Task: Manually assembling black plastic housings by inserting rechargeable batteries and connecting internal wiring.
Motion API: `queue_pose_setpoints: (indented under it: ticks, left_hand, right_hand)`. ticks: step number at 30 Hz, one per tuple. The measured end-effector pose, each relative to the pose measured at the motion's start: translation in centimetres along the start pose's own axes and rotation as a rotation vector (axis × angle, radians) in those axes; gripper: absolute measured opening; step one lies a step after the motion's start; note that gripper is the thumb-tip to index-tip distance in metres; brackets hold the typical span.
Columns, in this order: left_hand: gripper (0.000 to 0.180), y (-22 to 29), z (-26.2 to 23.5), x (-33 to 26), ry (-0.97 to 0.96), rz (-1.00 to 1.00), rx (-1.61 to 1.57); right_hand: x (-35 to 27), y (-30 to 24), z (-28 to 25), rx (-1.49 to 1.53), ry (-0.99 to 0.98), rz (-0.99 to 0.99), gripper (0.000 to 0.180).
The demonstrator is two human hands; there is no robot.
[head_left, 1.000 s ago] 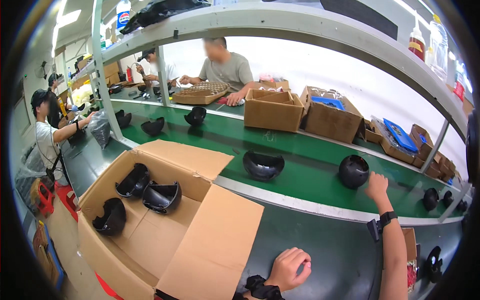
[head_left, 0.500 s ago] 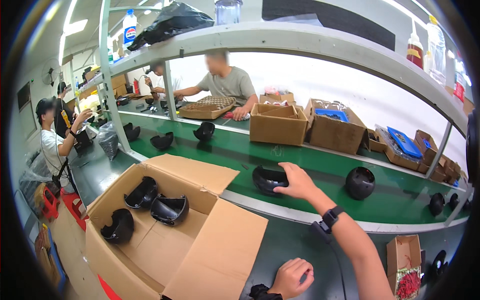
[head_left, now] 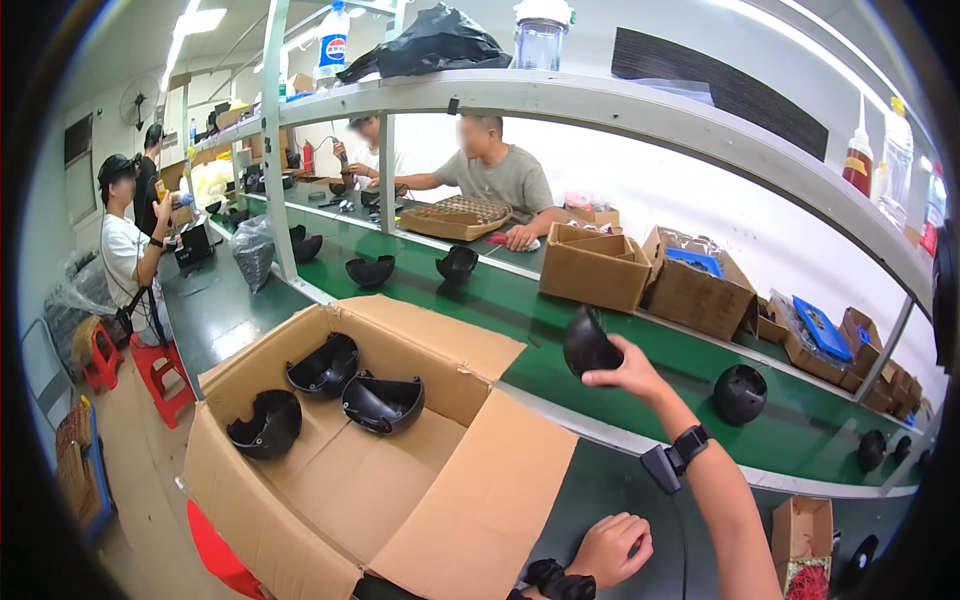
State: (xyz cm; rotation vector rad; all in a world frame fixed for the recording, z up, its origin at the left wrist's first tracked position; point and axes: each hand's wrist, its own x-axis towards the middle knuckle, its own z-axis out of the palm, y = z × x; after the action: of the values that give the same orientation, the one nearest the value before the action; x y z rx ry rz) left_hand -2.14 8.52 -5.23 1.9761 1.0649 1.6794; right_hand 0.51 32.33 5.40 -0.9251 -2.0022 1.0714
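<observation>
My right hand (head_left: 635,372) is closed on a black half-dome shell (head_left: 590,345), thumb at its lower edge, held tilted up above the green conveyor belt (head_left: 670,365). My left hand (head_left: 612,550) is curled in a loose fist near the lower edge, by the cardboard box, and nothing shows in it. Inside the open cardboard box (head_left: 470,500) lie a black shell (head_left: 325,365) at the back, a second shell (head_left: 383,402) beside it and a third shell (head_left: 265,424) at the left wall.
On the belt sit a round black dome (head_left: 740,394) and more shells (head_left: 371,270). Beyond it stand cardboard boxes (head_left: 595,268) and a seated person (head_left: 495,175) with an egg-crate tray (head_left: 455,217). A shelf rail (head_left: 640,92) crosses above. A small box (head_left: 802,530) sits lower right.
My right hand has taken hold of the shell and lifted it off the belt, tilting it up. My left hand stays curled. The whole view has shifted, with the scene appearing farther right.
</observation>
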Motion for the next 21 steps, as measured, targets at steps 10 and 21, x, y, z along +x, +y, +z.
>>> queue_pose_setpoints:
  ticks: [10,21]
  left_hand:
    - [0.018,-0.7,-0.5,-1.0,-0.268,-0.146,0.005]
    - [0.016,-1.3,0.3,-2.8,-0.129,-0.038,0.040]
  right_hand:
    - [-5.0,-16.1,14.0,-0.539,-0.465,-0.869,0.079]
    - [-6.3,-15.1,19.4,-0.430,-0.561,-0.921,0.078]
